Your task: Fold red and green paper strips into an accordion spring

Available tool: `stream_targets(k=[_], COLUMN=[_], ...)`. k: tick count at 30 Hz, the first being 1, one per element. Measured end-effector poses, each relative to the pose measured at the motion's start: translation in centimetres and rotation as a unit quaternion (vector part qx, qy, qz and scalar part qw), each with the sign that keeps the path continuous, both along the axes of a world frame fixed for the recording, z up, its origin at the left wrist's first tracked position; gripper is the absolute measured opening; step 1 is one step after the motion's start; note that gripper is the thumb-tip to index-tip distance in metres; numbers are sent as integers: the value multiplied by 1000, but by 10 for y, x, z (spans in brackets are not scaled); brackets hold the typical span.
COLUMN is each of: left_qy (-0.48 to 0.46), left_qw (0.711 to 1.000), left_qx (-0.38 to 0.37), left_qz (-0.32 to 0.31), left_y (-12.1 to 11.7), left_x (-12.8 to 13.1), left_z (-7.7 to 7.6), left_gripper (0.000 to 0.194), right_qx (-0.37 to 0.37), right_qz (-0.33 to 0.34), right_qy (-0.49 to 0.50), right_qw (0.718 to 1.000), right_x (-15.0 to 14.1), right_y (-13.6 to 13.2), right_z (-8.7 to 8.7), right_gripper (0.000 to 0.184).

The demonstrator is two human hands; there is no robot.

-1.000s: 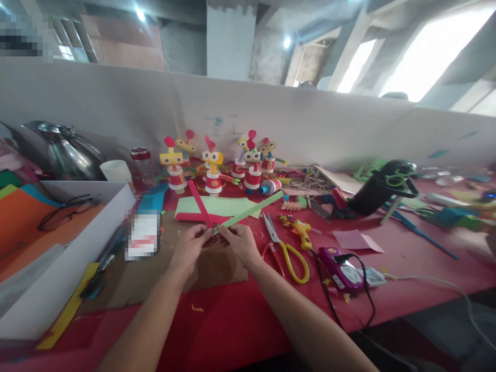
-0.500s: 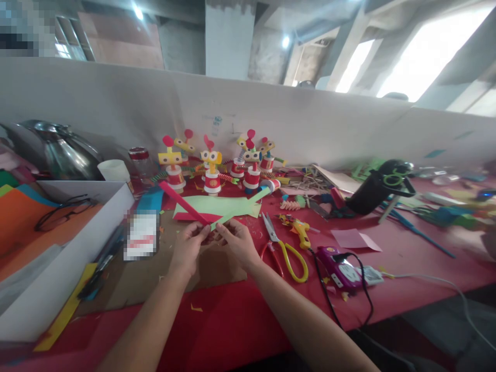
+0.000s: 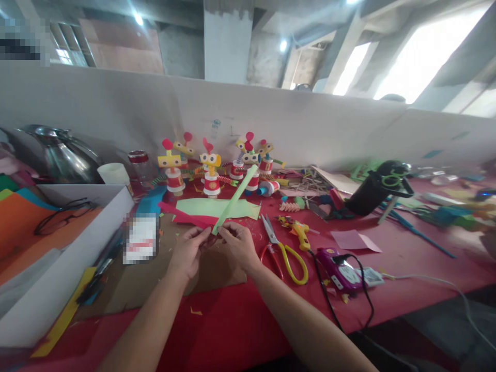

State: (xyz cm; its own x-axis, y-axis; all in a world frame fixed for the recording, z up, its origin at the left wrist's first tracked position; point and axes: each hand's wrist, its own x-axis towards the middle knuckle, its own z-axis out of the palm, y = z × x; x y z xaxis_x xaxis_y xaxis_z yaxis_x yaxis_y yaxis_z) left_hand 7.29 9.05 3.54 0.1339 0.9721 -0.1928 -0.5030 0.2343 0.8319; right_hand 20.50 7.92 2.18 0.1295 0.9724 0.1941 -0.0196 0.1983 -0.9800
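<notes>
Both hands meet above a brown cardboard sheet (image 3: 143, 281) in the middle of the head view. My left hand (image 3: 190, 247) is closed in a pinch on a red paper strip (image 3: 182, 216), which slants up to the left. Between the thumb and fingers of my right hand (image 3: 237, 245) is a light green paper strip (image 3: 235, 199), pointing up and to the right. The two strips meet at the fingertips; whether they are joined there I cannot tell. Just beyond lies a pale green paper sheet (image 3: 197, 207). Scissors with yellow and red handles (image 3: 277, 240) lie right of my right hand.
Several paper-cup figures (image 3: 212, 184) stand at the back by a white partition (image 3: 116, 108). A yellow glue gun (image 3: 301, 233) and a purple power socket (image 3: 335, 268) with cables lie at right. At left are a white box (image 3: 77, 274) and a steel jug (image 3: 67, 157).
The green strip has swung more upright. The red strip has dropped lower, toward the pale green sheet. Both hands stay together in nearly the same place.
</notes>
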Motion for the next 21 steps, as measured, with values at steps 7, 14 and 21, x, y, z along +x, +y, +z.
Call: stream_targets(k=[7,14,21], left_qy=[23,29,31], left_qw=[998,997,997], left_qx=[41,68,73], left_qz=[35,5,-10], left_y=[-5,-4,-4], left_x=[5,2,-3], left_z=[4,1,0], left_gripper=[33,32,34], right_qx=[9,9,31], right_qz=[2,-11,-19], right_qy=[13,30,15], right_qw=[1000,999,999], right_x=[-1,-2,-5], right_y=[-2,-3,-6], right_z=[7,4,5], right_gripper=[19,18,16])
